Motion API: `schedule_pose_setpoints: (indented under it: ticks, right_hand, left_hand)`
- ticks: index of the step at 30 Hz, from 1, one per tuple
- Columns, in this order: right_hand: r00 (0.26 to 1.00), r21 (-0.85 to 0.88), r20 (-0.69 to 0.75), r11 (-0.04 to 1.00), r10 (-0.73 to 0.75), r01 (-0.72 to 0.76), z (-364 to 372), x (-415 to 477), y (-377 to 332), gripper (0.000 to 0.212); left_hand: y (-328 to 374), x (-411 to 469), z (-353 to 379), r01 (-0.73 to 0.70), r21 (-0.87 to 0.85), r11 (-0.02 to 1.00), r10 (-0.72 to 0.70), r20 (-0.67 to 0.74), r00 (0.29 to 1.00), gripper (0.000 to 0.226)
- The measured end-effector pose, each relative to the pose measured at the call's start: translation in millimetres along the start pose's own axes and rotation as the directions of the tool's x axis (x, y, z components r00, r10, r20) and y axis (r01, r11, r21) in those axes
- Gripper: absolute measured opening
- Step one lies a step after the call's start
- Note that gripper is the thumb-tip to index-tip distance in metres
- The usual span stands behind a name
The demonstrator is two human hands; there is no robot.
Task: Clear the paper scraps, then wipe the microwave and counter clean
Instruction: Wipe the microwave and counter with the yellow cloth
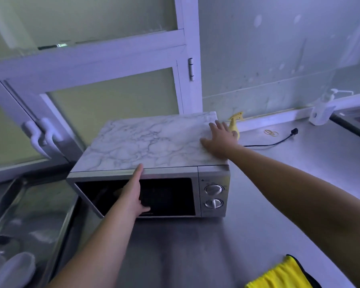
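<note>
Steel table (268, 204) by a window, both hands on the microwave (150, 154).
Microwave sits at table's left edge beside a sink. Left hand (133, 194) flat, fingers straight, against the door and top front edge. Right hand (220, 140) spread wide on the top's right side. Yellow cloth (279, 275) at the near edge; spray bottle (235, 123), cord (274, 142) behind.

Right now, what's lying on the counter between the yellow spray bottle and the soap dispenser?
In the head view, yellow rubber bands and a black cord's plug lie between spray bottle and soap dispenser.
</note>
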State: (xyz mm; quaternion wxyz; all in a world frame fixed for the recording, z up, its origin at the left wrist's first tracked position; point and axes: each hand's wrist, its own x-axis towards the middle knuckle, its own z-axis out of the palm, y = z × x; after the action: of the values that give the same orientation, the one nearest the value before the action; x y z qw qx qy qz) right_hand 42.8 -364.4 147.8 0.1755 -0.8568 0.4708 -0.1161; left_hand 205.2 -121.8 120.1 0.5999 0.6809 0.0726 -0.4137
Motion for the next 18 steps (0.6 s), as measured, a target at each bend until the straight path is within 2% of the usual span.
schedule_pose_setpoints:
  ticks: [5, 8, 11, 14, 18]
  right_hand:
    - [0.997, -0.019, -0.039, 0.998, 0.065, -0.066, 8, 62, -4, 0.076]
    - [0.997, -0.073, -0.059, 0.996, 0.053, -0.057, 8, 92, -4, 0.072]
    - [1.000, -0.089, -0.011, 0.996, 0.029, -0.030, 4, 116, -4, 0.069]
    - [0.995, -0.034, 0.063, 0.997, 0.076, -0.074, 3, 137, -5, 0.073]
    - [0.994, -0.004, 0.056, 0.995, 0.096, -0.096, 6, 149, -3, 0.078]
  left_hand:
    - [-7, 9, 0, -0.025, -0.157, 0.987, 0.023, -0.015, 1.000, 0.107]
    - [-8, 11, 3, -0.036, -0.238, 0.971, 0.031, -0.028, 0.999, 0.105]
    - [-11, 15, 3, -0.037, -0.258, 0.966, 0.035, -0.012, 0.999, 0.093]
    - [-14, 24, 1, -0.048, -0.251, 0.967, 0.052, 0.007, 0.999, 0.071]
    - [-14, 29, 0, -0.061, -0.260, 0.964, 0.069, 0.023, 0.997, 0.066]
